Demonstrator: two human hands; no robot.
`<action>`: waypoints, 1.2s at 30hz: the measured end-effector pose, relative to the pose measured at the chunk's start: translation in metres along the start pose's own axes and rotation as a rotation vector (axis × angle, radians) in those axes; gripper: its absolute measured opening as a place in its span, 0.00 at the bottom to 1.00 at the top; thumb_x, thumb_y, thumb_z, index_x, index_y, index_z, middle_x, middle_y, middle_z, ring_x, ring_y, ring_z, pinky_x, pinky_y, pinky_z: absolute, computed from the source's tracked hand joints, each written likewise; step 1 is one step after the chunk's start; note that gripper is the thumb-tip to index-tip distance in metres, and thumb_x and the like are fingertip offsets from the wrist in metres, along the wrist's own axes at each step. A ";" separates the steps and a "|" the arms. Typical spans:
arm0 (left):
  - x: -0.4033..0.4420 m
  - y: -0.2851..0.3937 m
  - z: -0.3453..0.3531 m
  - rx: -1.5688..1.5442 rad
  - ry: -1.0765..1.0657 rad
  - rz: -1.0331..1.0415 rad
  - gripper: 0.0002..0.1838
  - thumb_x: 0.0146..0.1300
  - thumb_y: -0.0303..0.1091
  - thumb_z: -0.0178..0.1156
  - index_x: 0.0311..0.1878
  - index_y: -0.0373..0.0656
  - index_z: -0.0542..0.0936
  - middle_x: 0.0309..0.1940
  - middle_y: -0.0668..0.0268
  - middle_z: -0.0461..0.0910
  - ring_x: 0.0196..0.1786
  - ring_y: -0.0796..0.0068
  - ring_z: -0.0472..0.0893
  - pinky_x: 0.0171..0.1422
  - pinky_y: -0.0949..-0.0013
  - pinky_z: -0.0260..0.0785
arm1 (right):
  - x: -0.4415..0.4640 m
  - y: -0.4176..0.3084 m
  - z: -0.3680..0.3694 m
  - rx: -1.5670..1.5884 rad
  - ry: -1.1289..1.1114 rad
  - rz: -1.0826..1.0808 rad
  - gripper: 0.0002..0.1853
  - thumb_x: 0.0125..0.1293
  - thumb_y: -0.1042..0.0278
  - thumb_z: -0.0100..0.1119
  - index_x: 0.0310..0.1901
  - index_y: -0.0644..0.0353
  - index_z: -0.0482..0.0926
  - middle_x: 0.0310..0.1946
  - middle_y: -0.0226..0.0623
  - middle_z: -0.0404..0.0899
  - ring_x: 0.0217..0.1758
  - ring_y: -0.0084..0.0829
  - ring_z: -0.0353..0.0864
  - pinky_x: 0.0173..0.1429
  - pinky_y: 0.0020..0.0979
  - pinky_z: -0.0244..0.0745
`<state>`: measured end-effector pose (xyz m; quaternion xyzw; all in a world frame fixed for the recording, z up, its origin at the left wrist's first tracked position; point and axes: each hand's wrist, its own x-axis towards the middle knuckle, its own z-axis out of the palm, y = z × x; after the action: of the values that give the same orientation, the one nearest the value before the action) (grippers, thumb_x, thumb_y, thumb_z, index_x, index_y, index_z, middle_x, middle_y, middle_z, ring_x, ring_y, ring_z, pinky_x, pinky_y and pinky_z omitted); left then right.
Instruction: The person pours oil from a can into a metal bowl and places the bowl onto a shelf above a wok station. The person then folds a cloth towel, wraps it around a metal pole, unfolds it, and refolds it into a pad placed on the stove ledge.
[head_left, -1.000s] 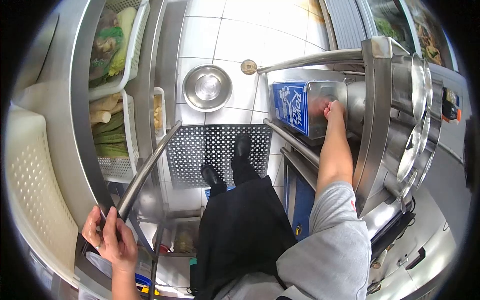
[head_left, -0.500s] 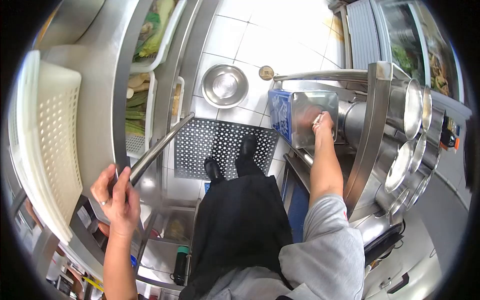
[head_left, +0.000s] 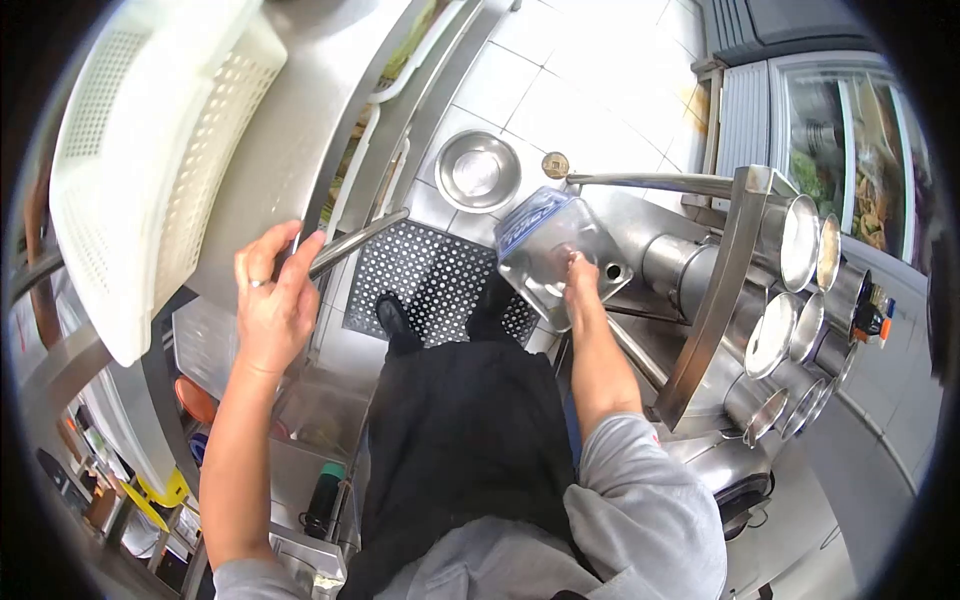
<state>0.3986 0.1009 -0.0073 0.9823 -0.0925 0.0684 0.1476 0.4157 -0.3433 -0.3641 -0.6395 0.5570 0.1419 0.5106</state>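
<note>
The right hand [head_left: 583, 282] had its fingers [head_left: 575, 260] closed on the top of a square metal tin [head_left: 592, 236], which overlapped the edge of a perforated black mat [head_left: 430, 275] and hung just beside a steel post [head_left: 716, 300]. A dark round hole showed near one corner of the top. The tin's blue side [head_left: 530, 221] carried pale lettering, too slanted and blurred for me to read. The left hand [head_left: 276, 305] lay at the edge of the steel desk [head_left: 272, 165], fingers partly bent; whether they gripped it I couldn't tell. White perforated baskets [head_left: 190, 185] stood near. A steel bowl [head_left: 478, 176] sat on the tiled floor [head_left: 590, 110]; metal pots [head_left: 773, 335] clustered farther right.
</note>
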 end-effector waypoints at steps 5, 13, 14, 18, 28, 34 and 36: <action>0.000 0.000 0.000 -0.048 0.023 0.007 0.33 0.46 0.10 0.59 0.58 0.47 0.83 0.62 0.58 0.74 0.57 0.54 0.74 0.60 0.58 0.74 | -0.054 0.039 0.012 -0.345 -0.189 -0.071 0.21 0.69 0.55 0.55 0.48 0.66 0.86 0.44 0.45 0.86 0.46 0.37 0.83 0.48 0.42 0.75; -0.130 0.029 0.080 -0.339 0.125 0.180 0.14 0.56 0.19 0.59 0.46 0.42 0.83 0.45 0.56 0.80 0.48 0.59 0.80 0.52 0.61 0.74 | -0.207 0.041 0.031 -0.661 -0.540 -0.342 0.21 0.70 0.55 0.48 0.38 0.66 0.85 0.37 0.54 0.85 0.44 0.54 0.84 0.52 0.50 0.76; -0.179 0.015 0.140 -0.527 -0.013 -0.197 0.16 0.56 0.24 0.61 0.49 0.45 0.83 0.45 0.57 0.80 0.50 0.59 0.80 0.58 0.57 0.72 | -0.217 0.044 0.034 -0.774 -0.586 -0.436 0.21 0.70 0.56 0.46 0.39 0.65 0.85 0.40 0.56 0.85 0.47 0.57 0.84 0.55 0.52 0.76; -0.302 -0.039 0.362 -1.485 -0.180 -1.774 0.24 0.78 0.48 0.49 0.65 0.40 0.75 0.56 0.61 0.81 0.58 0.65 0.79 0.63 0.62 0.74 | -0.266 0.049 0.039 -0.901 -0.669 -0.572 0.21 0.71 0.56 0.46 0.36 0.64 0.84 0.42 0.56 0.84 0.46 0.61 0.83 0.55 0.57 0.77; -0.355 -0.001 0.523 -1.924 -0.109 -2.035 0.24 0.76 0.46 0.49 0.64 0.39 0.75 0.55 0.61 0.81 0.58 0.63 0.79 0.62 0.61 0.74 | -0.270 0.072 0.050 -0.887 -1.009 -0.539 0.15 0.73 0.62 0.49 0.34 0.65 0.77 0.27 0.57 0.82 0.33 0.60 0.83 0.42 0.55 0.78; -0.360 0.003 0.541 -2.008 0.001 -1.966 0.24 0.75 0.45 0.50 0.64 0.39 0.75 0.55 0.60 0.81 0.59 0.62 0.79 0.62 0.60 0.74 | -0.227 0.079 0.085 -0.990 -0.952 -0.613 0.14 0.72 0.64 0.51 0.33 0.67 0.77 0.26 0.56 0.82 0.33 0.59 0.84 0.41 0.53 0.79; -0.359 0.004 0.543 -2.019 0.033 -1.949 0.24 0.74 0.45 0.50 0.64 0.39 0.75 0.55 0.60 0.81 0.59 0.62 0.79 0.62 0.60 0.74 | -0.210 0.078 0.095 -1.026 -0.940 -0.614 0.14 0.72 0.64 0.51 0.33 0.67 0.77 0.26 0.56 0.82 0.33 0.58 0.84 0.41 0.53 0.80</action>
<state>0.1060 -0.0089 -0.5788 0.1217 0.6103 -0.1437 0.7695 0.3144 -0.1359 -0.2872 -0.7952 -0.0578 0.4922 0.3494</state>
